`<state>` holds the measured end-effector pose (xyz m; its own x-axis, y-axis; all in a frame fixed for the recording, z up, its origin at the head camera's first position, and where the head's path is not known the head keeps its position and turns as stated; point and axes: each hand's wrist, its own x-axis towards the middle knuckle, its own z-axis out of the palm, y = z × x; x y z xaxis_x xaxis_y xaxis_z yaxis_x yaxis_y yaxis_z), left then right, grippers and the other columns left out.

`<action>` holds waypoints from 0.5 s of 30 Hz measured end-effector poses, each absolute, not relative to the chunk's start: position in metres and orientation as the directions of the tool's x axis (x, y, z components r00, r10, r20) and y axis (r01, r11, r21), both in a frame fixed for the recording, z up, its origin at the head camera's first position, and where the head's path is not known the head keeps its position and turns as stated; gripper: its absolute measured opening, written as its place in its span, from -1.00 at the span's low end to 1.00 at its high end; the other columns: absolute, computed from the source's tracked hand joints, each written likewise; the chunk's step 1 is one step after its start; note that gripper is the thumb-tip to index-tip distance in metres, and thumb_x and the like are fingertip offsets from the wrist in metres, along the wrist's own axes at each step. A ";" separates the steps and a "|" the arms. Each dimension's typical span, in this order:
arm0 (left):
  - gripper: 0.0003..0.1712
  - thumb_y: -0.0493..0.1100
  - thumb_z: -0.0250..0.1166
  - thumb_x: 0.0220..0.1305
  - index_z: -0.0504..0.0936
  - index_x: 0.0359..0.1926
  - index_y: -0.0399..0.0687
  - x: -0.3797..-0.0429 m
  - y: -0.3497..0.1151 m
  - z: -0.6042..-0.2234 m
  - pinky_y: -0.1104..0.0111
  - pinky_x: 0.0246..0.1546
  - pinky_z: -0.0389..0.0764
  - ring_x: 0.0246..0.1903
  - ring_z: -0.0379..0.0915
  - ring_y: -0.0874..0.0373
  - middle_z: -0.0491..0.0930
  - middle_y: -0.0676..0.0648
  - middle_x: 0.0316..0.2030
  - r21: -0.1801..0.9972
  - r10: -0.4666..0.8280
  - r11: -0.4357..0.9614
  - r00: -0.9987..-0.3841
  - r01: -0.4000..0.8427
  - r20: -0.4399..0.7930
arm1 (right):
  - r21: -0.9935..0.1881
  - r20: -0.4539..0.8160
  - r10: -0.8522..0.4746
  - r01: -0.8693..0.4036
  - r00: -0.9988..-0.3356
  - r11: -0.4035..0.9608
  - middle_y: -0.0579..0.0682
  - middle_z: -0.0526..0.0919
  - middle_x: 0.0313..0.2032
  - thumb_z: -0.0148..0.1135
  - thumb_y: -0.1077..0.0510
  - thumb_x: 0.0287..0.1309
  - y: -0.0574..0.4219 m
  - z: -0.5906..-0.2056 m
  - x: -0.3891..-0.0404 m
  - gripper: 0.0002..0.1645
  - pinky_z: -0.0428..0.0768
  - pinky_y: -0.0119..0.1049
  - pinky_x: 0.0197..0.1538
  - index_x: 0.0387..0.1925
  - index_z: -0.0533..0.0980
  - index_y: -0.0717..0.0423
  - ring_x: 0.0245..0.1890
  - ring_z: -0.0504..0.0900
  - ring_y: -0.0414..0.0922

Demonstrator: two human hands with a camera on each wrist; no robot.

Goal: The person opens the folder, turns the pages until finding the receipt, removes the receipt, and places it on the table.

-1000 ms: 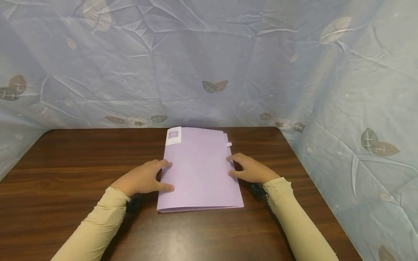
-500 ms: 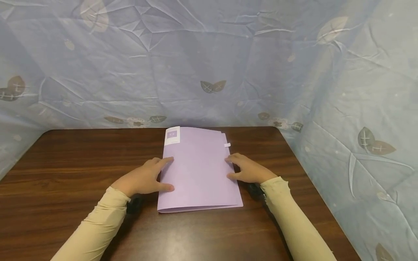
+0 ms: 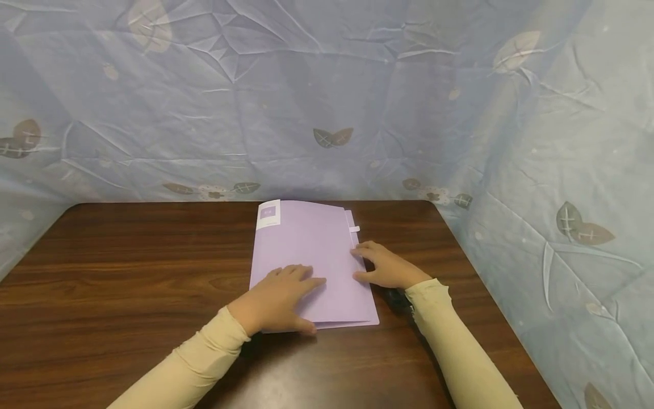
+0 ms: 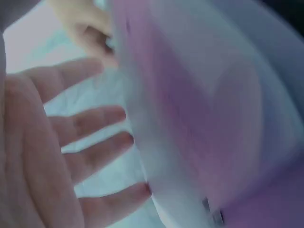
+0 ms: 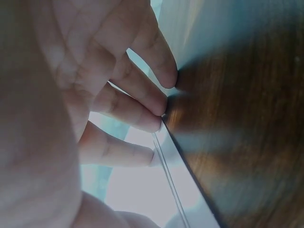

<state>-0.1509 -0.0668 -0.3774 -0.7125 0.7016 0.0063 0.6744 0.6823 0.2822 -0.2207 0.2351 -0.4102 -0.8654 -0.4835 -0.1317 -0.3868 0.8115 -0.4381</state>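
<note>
Left hand (image 3: pixel 278 298) has moved rightward, spread like right hand (image 3: pixel 386 267), folder (image 3: pixel 311 238) pointing lengthwise away.

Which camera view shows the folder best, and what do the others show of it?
The head view: the folder shows nearly whole, with its label and tab, though its near left corner is partly hidden. The left wrist view gives a blurred purple close-up; the right wrist view, only a bright stretch along its edge.

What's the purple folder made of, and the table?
The folder looks like smooth, satiny plastic: its cover bows without creasing. The table shows dark brown grain and a soft shine, so wood or printed laminate; I can't tell which.
</note>
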 end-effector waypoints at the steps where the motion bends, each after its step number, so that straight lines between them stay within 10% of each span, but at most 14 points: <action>1: 0.02 0.32 0.57 -0.02 0.51 0.41 -0.01 -0.149 -0.060 -0.379 -0.24 0.29 0.38 0.37 0.33 -0.27 0.45 -0.30 0.35 0.256 0.705 0.682 -0.709 0.685 0.018 | -0.438 -0.132 -0.483 -0.387 -0.865 0.812 0.26 0.32 0.45 0.35 -0.09 0.33 0.235 -0.411 -0.220 -0.18 0.31 0.20 0.45 0.49 0.36 0.16 0.48 0.29 0.22; 15: -0.28 0.36 0.59 -0.09 0.69 0.00 0.03 -0.148 -0.028 -0.393 -0.17 0.01 0.54 0.12 0.51 -0.14 0.60 -0.13 0.01 0.049 0.667 0.738 -0.739 0.673 0.102 | -0.425 -0.119 -0.483 -0.395 -0.868 0.815 0.25 0.34 0.45 0.34 -0.07 0.34 0.235 -0.410 -0.221 -0.21 0.31 0.16 0.45 0.47 0.37 0.16 0.46 0.32 0.18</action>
